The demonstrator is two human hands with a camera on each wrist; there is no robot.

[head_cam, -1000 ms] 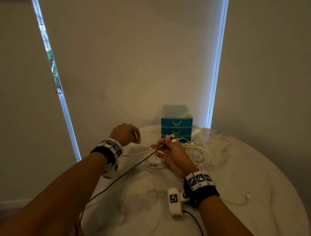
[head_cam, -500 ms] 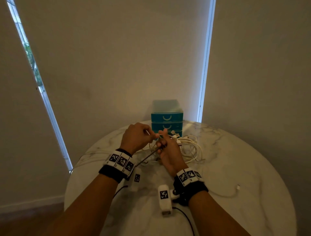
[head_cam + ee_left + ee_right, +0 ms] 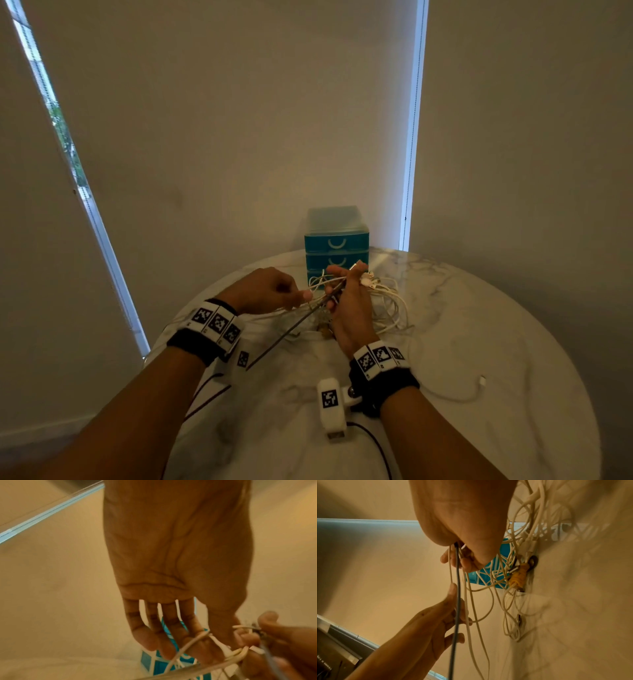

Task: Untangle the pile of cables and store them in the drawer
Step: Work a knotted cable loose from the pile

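Observation:
A tangle of white cables (image 3: 390,305) lies on the round marble table (image 3: 479,325), in front of a teal three-drawer unit (image 3: 337,245) with all drawers closed. My right hand (image 3: 337,284) is raised over the pile and grips a dark cable (image 3: 284,339) together with several white cable ends. The dark cable (image 3: 456,601) hangs from that fist (image 3: 462,555) and runs off the table's near left edge. Just to the left, my left hand (image 3: 301,295) pinches one white strand (image 3: 197,638) between thumb and index finger. A yellow-wrapped bundle (image 3: 519,576) lies in the tangle.
A separate white cable (image 3: 459,397) with a small plug (image 3: 482,380) lies alone on the right part of the table. The drawer unit stands at the table's far edge against the wall. Window strips flank the wall on both sides.
My left hand has come in from the left to meet the right hand and has taken hold of a white strand. The right hand keeps its grip on the cables.

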